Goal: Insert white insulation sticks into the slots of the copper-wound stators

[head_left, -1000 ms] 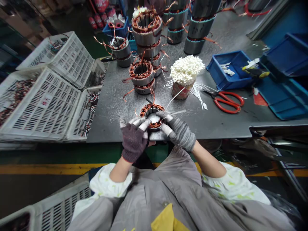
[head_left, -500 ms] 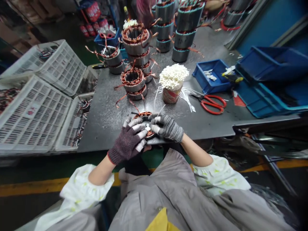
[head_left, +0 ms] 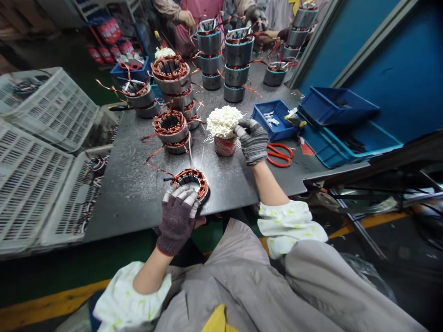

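- Here's the copper ring [head_left: 204, 188], flat on the tabletop [head_left: 221, 184] near its edge, right under the left hand's fingertips, copper coils already seated all round the part in view.
- The left hand [head_left: 178, 212] is partly curled, fingers lying across the ring's near-left rim, thumb low by the tabletop edge: it has hold of the ring.
- Over to the right hand [head_left: 254, 140]! Fingers bent at the edge of the white ties [head_left: 224, 121], just above their cup [head_left: 224, 146]; whether a tie is pinched, I cannot tell.
- A pale strip [head_left: 190, 152] rises beyond the left hand, at the ring's far side; whether it's fastened there doesn't show.
- So, partway, I'd judge: coils in, tying seemingly unfinished on this one.
- Beyond the left hand, a ring stack [head_left: 173, 133] waits with loose wire ends; how finished those are, unclear.
- Scissors [head_left: 279, 154] lie unused, just right of the right hand.
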Available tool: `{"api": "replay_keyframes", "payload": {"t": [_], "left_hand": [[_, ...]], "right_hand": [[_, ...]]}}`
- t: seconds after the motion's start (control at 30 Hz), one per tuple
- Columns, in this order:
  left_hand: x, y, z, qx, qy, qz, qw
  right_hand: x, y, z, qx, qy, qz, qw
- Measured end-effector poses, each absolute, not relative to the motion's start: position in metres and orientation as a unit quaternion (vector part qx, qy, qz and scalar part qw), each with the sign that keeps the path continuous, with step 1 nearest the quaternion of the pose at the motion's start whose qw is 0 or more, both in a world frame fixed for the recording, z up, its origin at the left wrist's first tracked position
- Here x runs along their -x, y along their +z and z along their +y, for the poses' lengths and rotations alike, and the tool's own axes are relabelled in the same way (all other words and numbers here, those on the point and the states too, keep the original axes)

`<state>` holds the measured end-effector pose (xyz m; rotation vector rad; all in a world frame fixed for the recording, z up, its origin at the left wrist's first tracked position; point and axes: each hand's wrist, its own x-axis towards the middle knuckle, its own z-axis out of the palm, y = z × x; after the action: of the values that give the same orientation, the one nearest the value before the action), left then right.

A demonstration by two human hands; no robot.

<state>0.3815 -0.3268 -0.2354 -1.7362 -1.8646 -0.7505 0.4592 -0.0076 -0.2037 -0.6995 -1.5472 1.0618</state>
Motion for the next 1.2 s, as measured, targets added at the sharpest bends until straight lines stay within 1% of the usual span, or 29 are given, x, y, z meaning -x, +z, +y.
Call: {"api": "replay_keyframes", "payload": {"t": [0.17, 0.27, 0.3, 0.33, 0.43, 0.5, 0.57, 0.63, 0.73, 0.87, 0.97, 1.07, 1.2], "left_hand": [[-0.38, -0.229, -0.323, 0.63, -0.269, -0.695, 0.218], [-0.381, -0.228, -0.321, 0.63, -0.249, -0.71, 0.192], [-0.38, -0.228, -0.32, 0.63, -0.244, -0.715, 0.18], [-0.38, -0.227, -0.32, 0.63, -0.239, -0.72, 0.166], [-0.376, -0.224, -0.322, 0.637, -0.213, -0.73, 0.127], [-0.374, -0.22, -0.323, 0.644, -0.191, -0.733, 0.107], [-0.374, -0.216, -0.324, 0.646, -0.176, -0.736, 0.099], [-0.375, -0.215, -0.324, 0.646, -0.171, -0.737, 0.106], [-0.378, -0.218, -0.323, 0.635, -0.175, -0.741, 0.132], [-0.383, -0.226, -0.32, 0.612, -0.189, -0.754, 0.148], [-0.387, -0.227, -0.319, 0.6, -0.202, -0.758, 0.158], [-0.39, -0.224, -0.319, 0.598, -0.2, -0.761, 0.153], [-0.389, -0.222, -0.321, 0.609, -0.194, -0.754, 0.152]], "right_hand": [[-0.479, -0.196, -0.011, 0.215, 0.545, -0.562, 0.584], [-0.502, -0.187, -0.044, 0.177, 0.524, -0.546, 0.629], [-0.511, -0.185, -0.061, 0.159, 0.515, -0.561, 0.628], [-0.52, -0.186, -0.079, 0.133, 0.512, -0.582, 0.618], [-0.55, -0.198, -0.133, 0.054, 0.538, -0.688, 0.484], [-0.567, -0.211, -0.162, 0.002, 0.534, -0.747, 0.396], [-0.58, -0.223, -0.183, -0.039, 0.512, -0.783, 0.35], [-0.589, -0.233, -0.197, -0.045, 0.504, -0.797, 0.329], [-0.594, -0.241, -0.206, -0.011, 0.526, -0.794, 0.305], [-0.58, -0.247, -0.203, -0.007, 0.53, -0.801, 0.277], [-0.56, -0.251, -0.195, -0.02, 0.533, -0.795, 0.288], [-0.553, -0.248, -0.19, 0.001, 0.555, -0.772, 0.311], [-0.57, -0.238, -0.192, 0.004, 0.56, -0.778, 0.285]]}}
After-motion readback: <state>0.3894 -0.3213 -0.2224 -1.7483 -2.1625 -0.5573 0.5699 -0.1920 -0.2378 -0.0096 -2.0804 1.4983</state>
